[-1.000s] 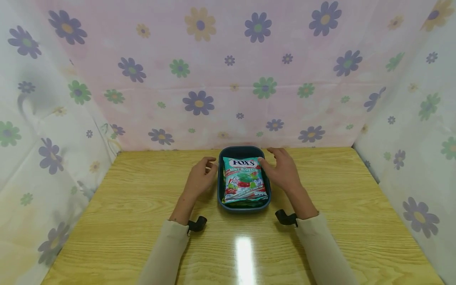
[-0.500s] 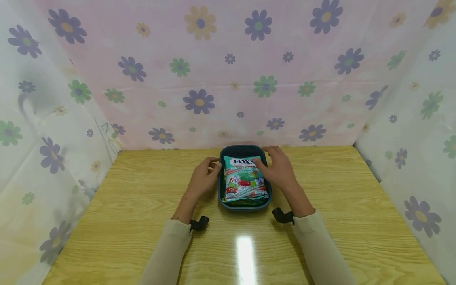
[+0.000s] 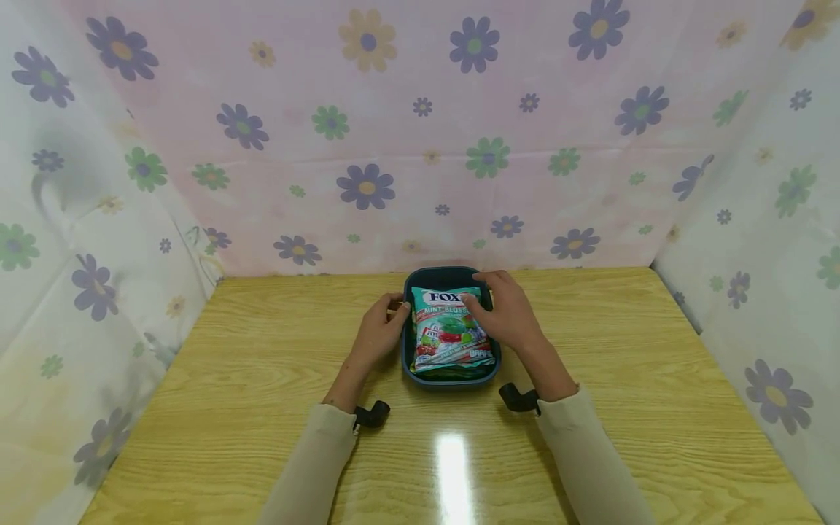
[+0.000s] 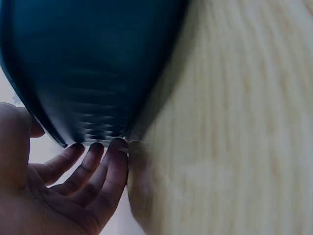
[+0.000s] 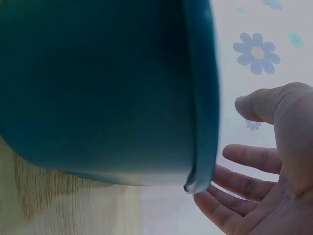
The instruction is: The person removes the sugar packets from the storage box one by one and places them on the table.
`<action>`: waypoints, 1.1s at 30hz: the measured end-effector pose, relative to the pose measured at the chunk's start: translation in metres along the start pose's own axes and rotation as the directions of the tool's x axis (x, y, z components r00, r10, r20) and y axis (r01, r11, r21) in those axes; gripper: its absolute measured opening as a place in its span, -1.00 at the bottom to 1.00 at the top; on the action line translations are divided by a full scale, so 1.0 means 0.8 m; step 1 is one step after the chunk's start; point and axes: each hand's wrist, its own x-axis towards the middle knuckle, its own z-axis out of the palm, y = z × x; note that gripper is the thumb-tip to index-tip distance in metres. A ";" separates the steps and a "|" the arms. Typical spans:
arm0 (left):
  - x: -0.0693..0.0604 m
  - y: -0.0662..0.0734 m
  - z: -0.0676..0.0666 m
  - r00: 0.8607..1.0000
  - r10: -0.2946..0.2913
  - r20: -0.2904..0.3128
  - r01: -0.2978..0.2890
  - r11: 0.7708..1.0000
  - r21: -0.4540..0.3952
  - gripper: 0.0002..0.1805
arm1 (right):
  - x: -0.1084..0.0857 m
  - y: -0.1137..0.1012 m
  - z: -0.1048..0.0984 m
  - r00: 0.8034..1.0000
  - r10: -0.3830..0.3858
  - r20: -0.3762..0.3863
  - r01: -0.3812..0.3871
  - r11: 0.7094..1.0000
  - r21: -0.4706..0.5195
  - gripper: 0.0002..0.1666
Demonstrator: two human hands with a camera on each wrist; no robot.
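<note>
In the head view, the bin [image 3: 451, 384] stands on the table [image 3: 249, 372], and the packet [image 3: 453, 332] lies in it, printed side up, with a strip of something dark green showing under its near edge. Your left hand [image 3: 379, 329] is at the bin's left side, fingers and thumb at the rim. Your right hand [image 3: 515, 313] is over the bin's right side, its thumb above the packet's far right corner and its forefinger at the bin's far right corner; you cannot tell whether the thumb touches the packet. The flowered cloth [image 3: 420, 73] hangs beyond the bin.

In the left wrist view, your left fingers are bent with gaps between them, their tips against the bin's outer wall, the thumb by its rim. You cannot tell whether they pinch the wall.

In the right wrist view, your right fingers are spread, the thumb well apart from them, the lower fingertips just beside the bin's rim.
</note>
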 end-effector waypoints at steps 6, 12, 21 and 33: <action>0.000 -0.004 0.002 1.000 -0.010 -0.001 0.010 1.000 -0.014 -0.49 | -0.001 -0.004 0.003 1.000 0.012 -0.007 -0.012 1.000 -0.009 -0.39; 0.000 -0.008 0.002 0.999 -0.032 0.014 0.032 0.999 -0.012 -0.44 | -0.002 -0.020 0.000 0.997 0.074 0.033 -0.072 0.996 -0.051 -0.42; 0.000 -0.009 0.002 0.999 -0.044 0.018 0.044 0.999 0.000 -0.42 | -0.005 -0.038 -0.001 0.964 0.137 0.227 -0.144 0.990 0.011 -0.21; 0.001 -0.009 0.002 0.999 -0.045 0.017 0.045 0.999 0.016 -0.42 | -0.005 -0.046 0.008 0.941 0.186 0.282 -0.188 0.982 -0.018 -0.03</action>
